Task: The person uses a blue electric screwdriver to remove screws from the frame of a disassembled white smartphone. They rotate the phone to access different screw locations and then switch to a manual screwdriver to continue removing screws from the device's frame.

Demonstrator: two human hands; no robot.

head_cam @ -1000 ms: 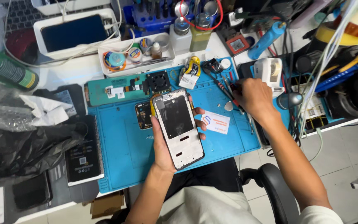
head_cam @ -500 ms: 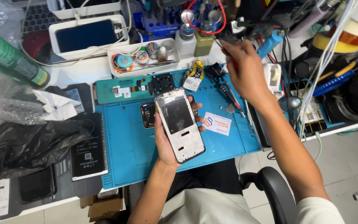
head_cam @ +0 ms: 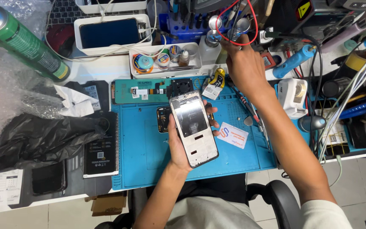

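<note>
My left hand [head_cam: 178,142] grips an opened phone frame [head_cam: 193,129], held tilted above the blue work mat [head_cam: 149,148], its bare inner side up. My right hand [head_cam: 244,63] is stretched to the back of the bench among bottles and tools [head_cam: 212,25], under a red wire loop [head_cam: 238,23]. Its fingers are bent near a white bottle [head_cam: 210,46]; whether they hold anything is hidden.
A white tray [head_cam: 166,59] of small pots sits behind the mat. A green spray can [head_cam: 22,42], black plastic bag [head_cam: 39,140], dark boxes [head_cam: 102,148] lie left. A white card [head_cam: 232,135], screwdrivers [head_cam: 250,110], a white device [head_cam: 293,97] and cables crowd the right.
My right hand rose from the mat's right side and reached up to the back shelf of tools. The left hand kept hold of the phone frame, nearly still.
</note>
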